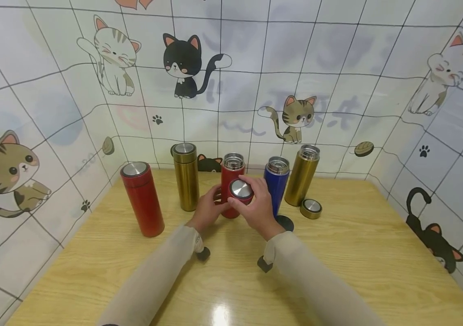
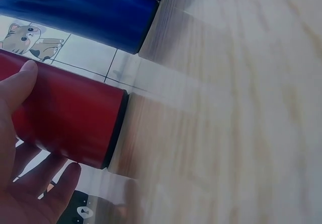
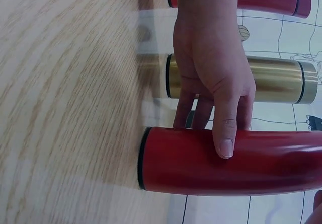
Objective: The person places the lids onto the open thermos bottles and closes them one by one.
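My left hand (image 1: pixel 207 209) is at the lower body of an uncapped red thermos bottle (image 1: pixel 231 174) that stands upright on the table. In the left wrist view the thumb lies along one side of that red bottle (image 2: pixel 70 113), with the fingers around the other. In front of the bottle's upper part, my right hand (image 1: pixel 259 206) pinches a red lid (image 1: pixel 241 190) with a silver top, thumb and fingers at its rim. The bottle's threaded steel mouth shows behind the lid. Only fingertips of the right hand show at the edge of the right wrist view.
An uncapped blue bottle (image 1: pixel 277 181) and an uncapped gold bottle (image 1: pixel 302 176) stand at the right, with a gold lid (image 1: pixel 311 208) and a dark disc (image 1: pixel 285 223) nearby. Capped gold (image 1: pixel 188 181) and red (image 1: pixel 143 203) bottles stand at the left. A cat-patterned wall (image 1: pixel 239 86) encloses the wooden table (image 1: pixel 223 280).
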Demonstrator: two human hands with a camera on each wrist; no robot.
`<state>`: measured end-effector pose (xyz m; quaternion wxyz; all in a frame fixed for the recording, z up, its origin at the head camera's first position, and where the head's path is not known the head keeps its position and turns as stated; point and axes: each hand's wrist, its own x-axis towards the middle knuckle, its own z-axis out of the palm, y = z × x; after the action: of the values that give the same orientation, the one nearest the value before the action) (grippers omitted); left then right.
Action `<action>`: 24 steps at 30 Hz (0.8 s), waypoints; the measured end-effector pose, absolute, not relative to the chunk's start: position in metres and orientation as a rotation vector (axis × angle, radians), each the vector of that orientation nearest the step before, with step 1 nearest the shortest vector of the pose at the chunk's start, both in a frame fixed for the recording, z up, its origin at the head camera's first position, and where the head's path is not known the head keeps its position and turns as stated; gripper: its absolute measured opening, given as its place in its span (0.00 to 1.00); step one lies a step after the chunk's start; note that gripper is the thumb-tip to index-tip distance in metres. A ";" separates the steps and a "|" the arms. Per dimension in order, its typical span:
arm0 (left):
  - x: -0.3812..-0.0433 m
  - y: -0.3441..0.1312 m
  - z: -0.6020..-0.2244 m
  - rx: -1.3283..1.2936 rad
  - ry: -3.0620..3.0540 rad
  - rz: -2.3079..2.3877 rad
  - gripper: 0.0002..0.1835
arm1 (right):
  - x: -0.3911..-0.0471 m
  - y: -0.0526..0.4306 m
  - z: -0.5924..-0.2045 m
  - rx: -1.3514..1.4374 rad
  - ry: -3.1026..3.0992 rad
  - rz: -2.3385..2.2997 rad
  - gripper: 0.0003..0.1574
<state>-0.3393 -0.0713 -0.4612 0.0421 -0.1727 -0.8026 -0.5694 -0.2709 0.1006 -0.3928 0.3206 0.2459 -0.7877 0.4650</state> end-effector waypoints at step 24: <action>-0.331 -0.075 -0.453 -0.583 -2.569 -1.627 0.37 | -0.262 0.094 -0.373 0.656 -1.879 1.220 0.35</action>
<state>-0.3314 -0.0749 -0.4526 0.0226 -0.1882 -0.8296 -0.5252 -0.2617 0.0936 -0.3734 0.3926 0.2583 -0.7403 0.4807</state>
